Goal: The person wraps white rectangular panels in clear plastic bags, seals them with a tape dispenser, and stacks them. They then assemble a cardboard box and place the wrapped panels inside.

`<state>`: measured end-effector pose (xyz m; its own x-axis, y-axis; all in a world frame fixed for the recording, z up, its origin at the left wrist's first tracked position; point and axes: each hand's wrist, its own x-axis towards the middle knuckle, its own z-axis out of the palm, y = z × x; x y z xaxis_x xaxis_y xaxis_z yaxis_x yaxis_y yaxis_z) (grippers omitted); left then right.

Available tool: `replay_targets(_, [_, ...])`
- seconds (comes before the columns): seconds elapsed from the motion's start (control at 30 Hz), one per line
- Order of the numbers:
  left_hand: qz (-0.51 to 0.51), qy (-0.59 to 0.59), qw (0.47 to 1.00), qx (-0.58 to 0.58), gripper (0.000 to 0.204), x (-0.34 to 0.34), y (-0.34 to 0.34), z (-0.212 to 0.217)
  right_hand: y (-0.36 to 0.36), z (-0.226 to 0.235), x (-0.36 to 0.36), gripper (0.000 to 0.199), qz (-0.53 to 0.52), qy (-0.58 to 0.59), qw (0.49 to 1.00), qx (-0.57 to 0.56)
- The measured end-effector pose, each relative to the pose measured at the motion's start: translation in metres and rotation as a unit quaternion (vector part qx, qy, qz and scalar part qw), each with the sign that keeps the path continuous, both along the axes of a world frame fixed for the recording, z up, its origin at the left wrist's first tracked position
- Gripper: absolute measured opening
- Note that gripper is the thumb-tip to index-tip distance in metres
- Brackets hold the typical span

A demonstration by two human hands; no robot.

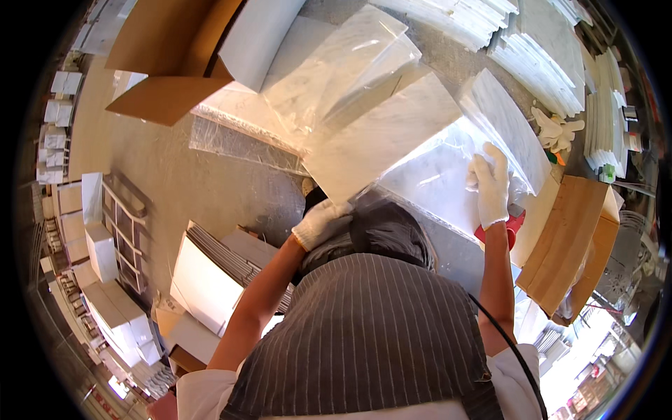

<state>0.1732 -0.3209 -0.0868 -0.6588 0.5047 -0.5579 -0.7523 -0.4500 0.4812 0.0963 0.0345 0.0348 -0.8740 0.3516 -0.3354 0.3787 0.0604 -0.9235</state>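
Note:
My left hand [322,221], in a white knit glove, grips the near corner of a grey-white marble-patterned tile [385,136]. This tile slopes away from my lap over other tiles. My right hand [491,183], gloved too, is raised with its fingers apart above a shiny plastic-wrapped tile [437,171]. Beside its fingertips leans another marble-patterned tile [504,129] with clear film around it. Farther off, more tiles [336,63] lie overlapping, some with glossy plastic on them. Whether my right fingertips touch the film, I cannot tell.
An open cardboard box [168,42] stands at the far left, another box [570,245] at the right. Stacks of white-edged tiles [535,70] fill the far right, near loose white gloves [556,129]. Flat panels [210,280] lean at my left, beyond them a metal cart frame [124,231].

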Motion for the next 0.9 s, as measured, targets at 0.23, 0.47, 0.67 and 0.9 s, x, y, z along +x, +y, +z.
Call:
replay_targets(0.23, [0.070, -0.026, 0.997, -0.010, 0.038, 0.026, 0.033, 0.042, 0.014, -0.056, -0.001, 0.074, 0.164, -0.057, 0.896, 0.410])
replay_targets(0.47, [0.151, -0.029, 0.987, -0.036, 0.037, 0.041, 0.047, 0.051, 0.020, -0.067, -0.029, 0.041, 0.212, -0.059, 0.898, 0.380])
replay_targets(0.67, [0.192, -0.014, 0.981, 0.002, 0.028, 0.036, 0.057, 0.086, 0.052, -0.074, -0.030, 0.021, 0.253, 0.080, 0.955, 0.132])
replay_targets(0.9, [0.325, -0.072, 0.939, 0.085, 0.014, 0.006, 0.070, 0.125, 0.054, -0.046, -0.065, 0.019, 0.134, 0.044, 0.874, -0.464])
